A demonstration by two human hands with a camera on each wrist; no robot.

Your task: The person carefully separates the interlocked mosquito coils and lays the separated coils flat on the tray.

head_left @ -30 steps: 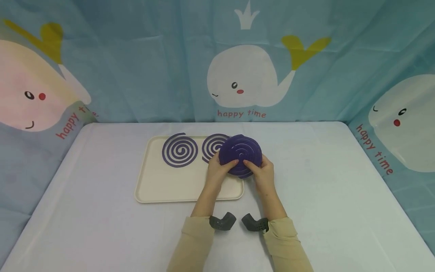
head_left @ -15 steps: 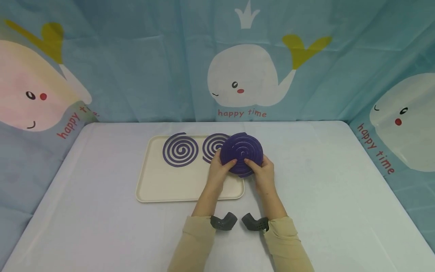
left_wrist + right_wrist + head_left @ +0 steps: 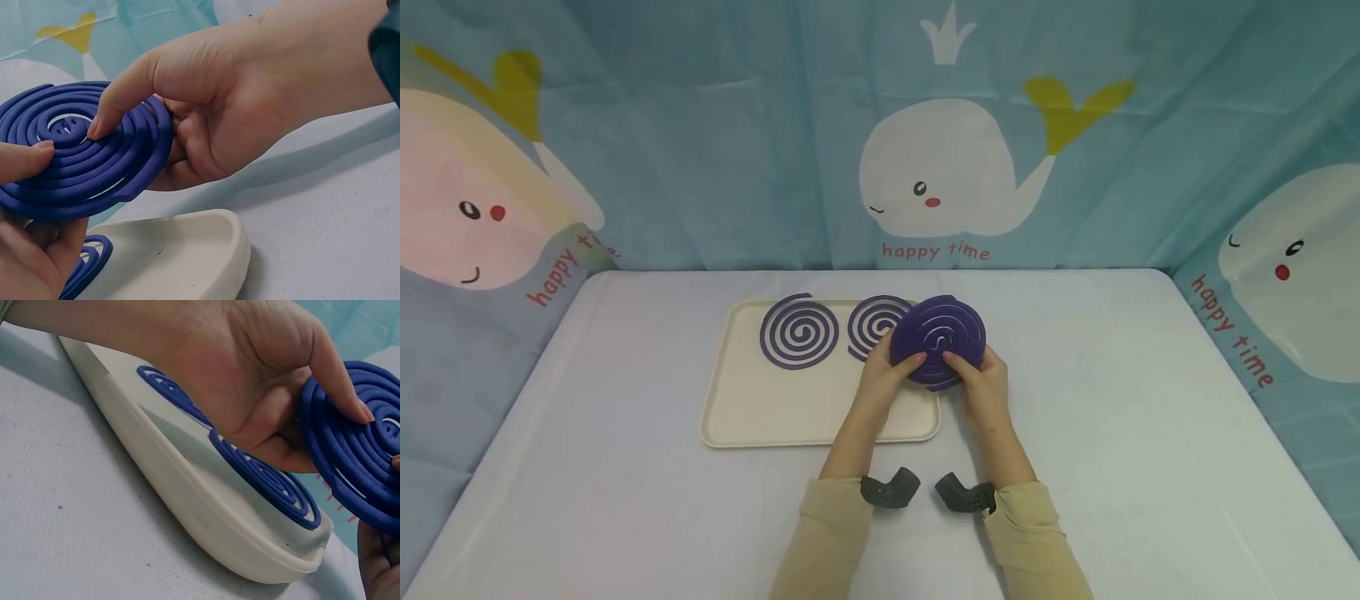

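Note:
Both hands hold a round, dark blue-purple pair of nested mosquito coils (image 3: 943, 325) above the right end of a cream tray (image 3: 775, 417). My left hand (image 3: 878, 382) grips its left side, and my right hand (image 3: 987, 387) grips the right side. Both thumbs press on the top face near the centre, as the left wrist view shows; the other fingers go underneath, partly hidden. Thin curved gaps show between the windings of the pair (image 3: 81, 150). On the tray lie two single spiral coils, one at the left (image 3: 803, 332) and another (image 3: 852, 329) partly covered by the held pair.
The tray rests on a white-covered table (image 3: 1120, 433), left of centre, with a raised rim. A blue curtain (image 3: 715, 167) with whale prints encloses the back and sides. Dark grey wrist mounts (image 3: 891, 489) stick inward from both beige sleeves.
The held coil pair has shifted slightly right, and its outer end at the top has turned a little to the right. A curved gap at its centre has become more visible.

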